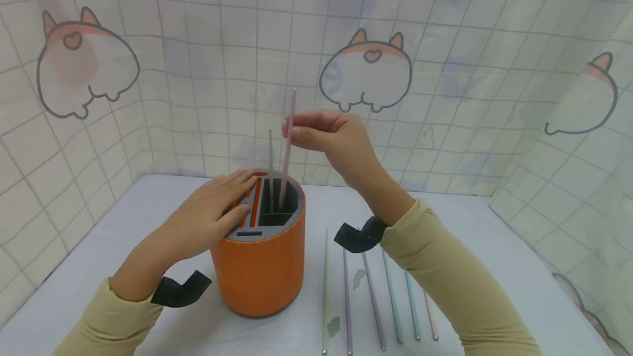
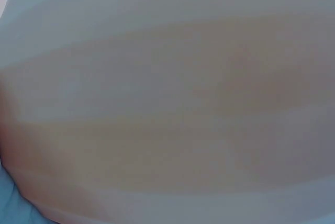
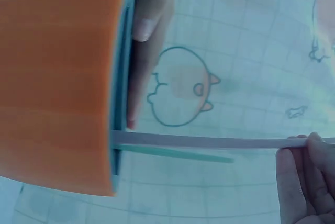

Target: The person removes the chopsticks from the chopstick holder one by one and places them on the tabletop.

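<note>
While the left hand (image 1: pixel 210 216) lies flat with straight fingers on the grey slotted top of the orange cylindrical holder (image 1: pixel 259 273), seemingly to keep it from tipping or sliding, the right hand (image 1: pixel 336 144) pinches a pale pink straw (image 1: pixel 288 144) near its upper end between thumb and fingertips. That straw stands almost upright, its lower end already down inside the holder's large dark compartment, right beside a pale green straw (image 1: pixel 270 166) that stands in the same opening. The high grip probably leaves the lower length free to enter the slot. In the right wrist view the fingertips (image 3: pixel 306 171) close on the pink straw (image 3: pixel 209 142), which runs to the holder's rim. Six more straws (image 1: pixel 376 301) lie in a row on the white table (image 1: pixel 494 268), just right of the holder under the right forearm. The left wrist view is a blur and shows nothing useful
</note>
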The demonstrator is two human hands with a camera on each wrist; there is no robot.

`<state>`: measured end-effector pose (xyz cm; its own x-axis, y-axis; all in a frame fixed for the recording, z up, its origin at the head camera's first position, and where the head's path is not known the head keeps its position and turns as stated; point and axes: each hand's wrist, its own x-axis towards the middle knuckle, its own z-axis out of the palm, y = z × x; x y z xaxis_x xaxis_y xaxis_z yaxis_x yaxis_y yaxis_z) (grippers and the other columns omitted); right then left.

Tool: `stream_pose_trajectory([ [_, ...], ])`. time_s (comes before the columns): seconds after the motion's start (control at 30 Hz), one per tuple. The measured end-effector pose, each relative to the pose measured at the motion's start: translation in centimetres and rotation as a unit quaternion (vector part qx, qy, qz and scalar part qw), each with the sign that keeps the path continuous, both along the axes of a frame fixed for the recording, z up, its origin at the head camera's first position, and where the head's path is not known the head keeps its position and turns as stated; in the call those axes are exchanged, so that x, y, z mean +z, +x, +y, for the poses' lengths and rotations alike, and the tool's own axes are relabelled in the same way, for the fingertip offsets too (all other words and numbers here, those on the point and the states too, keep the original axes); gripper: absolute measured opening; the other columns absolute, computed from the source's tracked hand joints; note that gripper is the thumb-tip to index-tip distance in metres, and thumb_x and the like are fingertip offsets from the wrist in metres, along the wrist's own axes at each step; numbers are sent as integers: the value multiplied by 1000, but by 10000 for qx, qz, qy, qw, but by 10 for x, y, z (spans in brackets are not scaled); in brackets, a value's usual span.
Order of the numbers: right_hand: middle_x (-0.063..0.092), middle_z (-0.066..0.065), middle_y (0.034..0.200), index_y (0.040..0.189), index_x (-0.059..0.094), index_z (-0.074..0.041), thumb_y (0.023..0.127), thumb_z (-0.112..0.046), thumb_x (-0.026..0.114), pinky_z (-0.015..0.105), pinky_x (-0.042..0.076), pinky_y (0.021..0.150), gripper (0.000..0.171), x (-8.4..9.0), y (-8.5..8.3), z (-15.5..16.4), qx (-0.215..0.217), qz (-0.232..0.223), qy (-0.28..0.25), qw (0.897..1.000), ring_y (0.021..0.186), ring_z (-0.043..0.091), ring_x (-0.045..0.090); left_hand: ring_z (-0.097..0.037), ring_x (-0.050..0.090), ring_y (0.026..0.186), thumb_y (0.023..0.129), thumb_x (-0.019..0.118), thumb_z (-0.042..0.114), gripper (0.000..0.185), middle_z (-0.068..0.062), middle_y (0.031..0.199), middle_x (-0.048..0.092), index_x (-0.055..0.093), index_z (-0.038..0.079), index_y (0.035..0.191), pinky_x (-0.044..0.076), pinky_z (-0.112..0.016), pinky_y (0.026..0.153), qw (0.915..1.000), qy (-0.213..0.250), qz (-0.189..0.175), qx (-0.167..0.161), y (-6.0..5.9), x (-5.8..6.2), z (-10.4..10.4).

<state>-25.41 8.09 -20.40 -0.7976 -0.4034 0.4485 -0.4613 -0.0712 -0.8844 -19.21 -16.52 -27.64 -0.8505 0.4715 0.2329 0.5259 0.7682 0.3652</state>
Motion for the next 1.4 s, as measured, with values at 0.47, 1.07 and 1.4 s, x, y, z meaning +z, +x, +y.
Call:
stream_pose_trajectory([
  [0.47, 77, 1, 91, 101, 75, 0, 90, 4, 67, 35, 60, 90, 14, 52, 39, 23, -263, 709, -785, 9940, 92, 19, 75, -35, 21, 153, 106, 40, 33, 56, -10, 164, 28, 31, 10, 157, 17, -59, 124, 10000, 18, -69, 37, 0, 2, -3],
  [1.07, 77, 8, 90, 98, 77, 1, 83, -4, 79, 29, 61, 85, 16, 51, 27, 106, -1040, -697, -1259, 9841, 87, 19, 75, -34, 21, 154, 106, 39, 33, 56, -8, 164, 29, 31, 10, 157, 16, -58, 125, 9999, -2, -101, 86, 3, 3, -4],
  [1.4, 79, -3, 91, 91, 80, -14, 91, -6, 71, 22, 61, 81, 13, -12, 1, 167, -1110, -1872, 61, 9760, 87, 9, 75, -35, 22, 153, 106, 40, 35, 56, -10, 164, 29, 33, 8, 155, 17, -59, 124, 10000, 20, -39, 26, 3, 1, -2],
])
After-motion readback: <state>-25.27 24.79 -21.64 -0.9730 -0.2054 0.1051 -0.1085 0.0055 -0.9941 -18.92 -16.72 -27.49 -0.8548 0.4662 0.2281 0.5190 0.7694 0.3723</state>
